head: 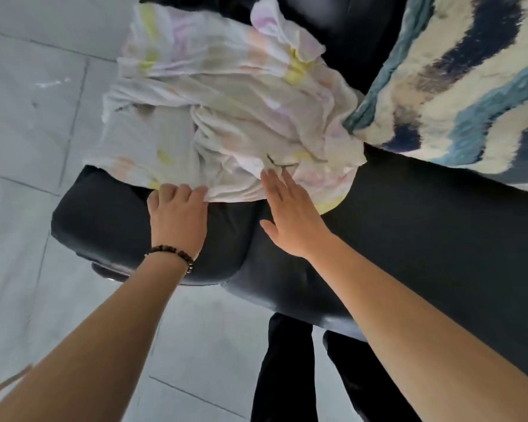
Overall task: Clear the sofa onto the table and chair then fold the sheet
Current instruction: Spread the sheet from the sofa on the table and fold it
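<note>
A crumpled pale sheet [226, 111] with faded pink and yellow patches lies heaped on the left end of a black sofa [424, 226], partly hanging over the armrest. My left hand [179, 217], with a bead bracelet at the wrist, has its fingers curled into the sheet's near edge. Flat and with fingers stretched, my right hand [290, 214] touches the sheet's lower fold with its fingertips. A cushion [457, 80] patterned in blue, teal and cream rests on the sofa at the right, touching the sheet.
Pale grey floor tiles [34, 117] run along the left and below the sofa. My dark trouser legs [284, 370] stand against the sofa's front edge. No table or chair is in view.
</note>
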`<action>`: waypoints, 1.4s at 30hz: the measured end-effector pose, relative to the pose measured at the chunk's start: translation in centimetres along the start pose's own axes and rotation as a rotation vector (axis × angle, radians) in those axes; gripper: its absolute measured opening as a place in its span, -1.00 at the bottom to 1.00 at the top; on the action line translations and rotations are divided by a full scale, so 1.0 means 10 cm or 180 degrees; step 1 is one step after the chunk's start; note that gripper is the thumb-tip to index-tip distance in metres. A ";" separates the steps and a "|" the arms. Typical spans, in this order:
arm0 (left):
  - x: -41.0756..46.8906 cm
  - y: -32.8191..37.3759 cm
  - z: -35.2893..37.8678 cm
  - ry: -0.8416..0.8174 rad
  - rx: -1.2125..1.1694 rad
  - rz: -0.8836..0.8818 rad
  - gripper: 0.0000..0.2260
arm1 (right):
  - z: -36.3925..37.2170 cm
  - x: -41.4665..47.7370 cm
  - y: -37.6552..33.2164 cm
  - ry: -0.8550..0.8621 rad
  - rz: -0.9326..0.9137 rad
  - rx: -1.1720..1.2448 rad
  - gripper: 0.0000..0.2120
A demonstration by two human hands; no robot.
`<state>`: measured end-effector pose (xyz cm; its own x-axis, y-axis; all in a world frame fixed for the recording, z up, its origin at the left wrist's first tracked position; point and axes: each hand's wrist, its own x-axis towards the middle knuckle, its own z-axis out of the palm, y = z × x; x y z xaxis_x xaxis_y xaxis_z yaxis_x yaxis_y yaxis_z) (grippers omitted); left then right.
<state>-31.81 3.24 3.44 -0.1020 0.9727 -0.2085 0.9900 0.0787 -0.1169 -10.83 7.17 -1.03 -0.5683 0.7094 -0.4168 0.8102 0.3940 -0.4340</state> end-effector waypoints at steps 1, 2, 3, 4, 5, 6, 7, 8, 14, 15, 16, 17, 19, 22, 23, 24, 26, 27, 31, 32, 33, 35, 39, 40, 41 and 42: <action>-0.06 0.01 0.03 0.0141 -0.0066 -0.0093 -0.80 | 0.09 0.03 -0.06 -0.0165 -0.0014 -0.0017 -0.16; -0.11 0.02 0.05 0.0191 -0.0137 -0.0150 -0.83 | 0.18 0.03 -0.11 -0.0278 0.0008 0.0031 -0.15; -0.17 0.04 0.06 0.0188 -0.0217 -0.0163 -0.82 | 0.24 0.00 -0.16 -0.0325 0.0045 0.0106 -0.16; -0.25 0.05 0.07 0.0181 -0.0304 -0.0139 -0.80 | 0.29 -0.05 -0.19 -0.0341 0.0079 0.0146 -0.20; -0.34 0.08 0.07 0.0151 -0.0384 -0.0091 -0.77 | 0.32 -0.12 -0.23 -0.0363 0.0093 0.0109 -0.26; -0.45 0.11 0.06 0.0115 -0.0469 -0.0026 -0.74 | 0.34 -0.20 -0.25 -0.0386 0.0096 0.0014 -0.34; -0.58 0.15 0.05 0.0084 -0.0568 0.0045 -0.71 | 0.36 -0.29 -0.27 -0.0394 0.0101 -0.0091 -0.42; -0.70 0.19 0.04 0.0100 -0.0670 0.0119 -0.69 | 0.38 -0.38 -0.29 -0.0359 0.0098 -0.0141 -0.49; -1.17 0.57 -0.12 0.0707 -0.0999 0.0807 -0.85 | 0.35 -0.83 -0.15 0.0724 0.0102 0.1239 -0.64; -1.19 0.64 -0.16 0.0734 -0.1050 0.0854 -0.89 | 0.31 -0.88 -0.10 0.0702 0.0315 0.1562 -0.63; -1.21 0.70 -0.19 0.0716 -0.1101 0.0871 -0.93 | 0.27 -0.92 -0.06 0.0605 0.0591 0.1903 -0.63; -1.21 0.76 -0.21 0.0650 -0.1153 0.0872 -0.97 | 0.23 -0.97 -0.01 0.0488 0.0846 0.2213 -0.64; -1.20 0.81 -0.23 0.0389 -0.1189 0.0733 -0.89 | 0.15 -1.08 0.10 0.0513 0.1080 0.2485 -0.70; -1.14 0.77 -0.31 -0.0221 -0.0994 0.0474 -0.83 | -0.02 -1.35 0.29 0.0461 0.1177 0.2400 -0.82; -1.14 0.73 -0.34 -0.0370 -0.0864 0.0456 -0.84 | -0.07 -1.47 0.34 0.0266 0.1194 0.2226 -0.82; -1.15 0.68 -0.39 -0.0487 -0.0725 0.0465 -0.86 | -0.11 -1.60 0.38 -0.0022 0.1207 0.2007 -0.77; -1.21 0.58 -0.48 -0.0624 -0.0421 0.0532 -0.90 | -0.16 -1.90 0.42 -0.0678 0.1262 0.1676 -0.58; -1.25 0.54 -0.52 -0.0672 -0.0277 0.0558 -0.92 | -0.19 -2.05 0.42 -0.0904 0.1290 0.1670 -0.51; -1.50 0.67 -0.82 -0.0754 -0.0090 0.0515 -0.88 | -0.52 -2.59 0.30 -0.0913 0.1200 0.1822 -0.34; -1.57 0.76 -0.94 -0.0701 -0.0151 0.0445 -0.89 | -0.66 -2.71 0.26 -0.0848 0.1180 0.1765 -0.34; -1.64 0.85 -1.09 -0.0637 -0.0233 0.0347 -0.89 | -0.81 -2.82 0.22 -0.0786 0.1179 0.1719 -0.34; -1.80 0.97 -1.43 -0.0471 -0.0417 0.0211 -0.85 | -1.15 -3.05 0.13 -0.0626 0.1178 0.1749 -0.35; -2.07 1.01 -2.28 -0.0055 -0.0558 0.0131 -0.81 | -1.94 -3.46 -0.10 0.0013 0.0993 0.1849 -0.36; -2.12 1.00 -2.50 0.0086 -0.0574 0.0136 -0.82 | -2.13 -3.54 -0.17 0.0230 0.0934 0.1934 -0.37; -2.17 0.98 -2.72 0.0267 -0.0600 0.0148 -0.82 | -2.31 -3.61 -0.24 0.0441 0.0856 0.2067 -0.38; -2.22 0.94 -2.93 0.0507 -0.0632 0.0171 -0.78 | -2.49 -3.68 -0.33 0.0627 0.0765 0.2198 -0.39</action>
<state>-17.37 -11.18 35.46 -0.0477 0.9975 -0.0520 0.9949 0.0521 0.0863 10.95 -5.70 35.64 -0.2988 0.8464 -0.4409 0.5975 -0.1943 -0.7780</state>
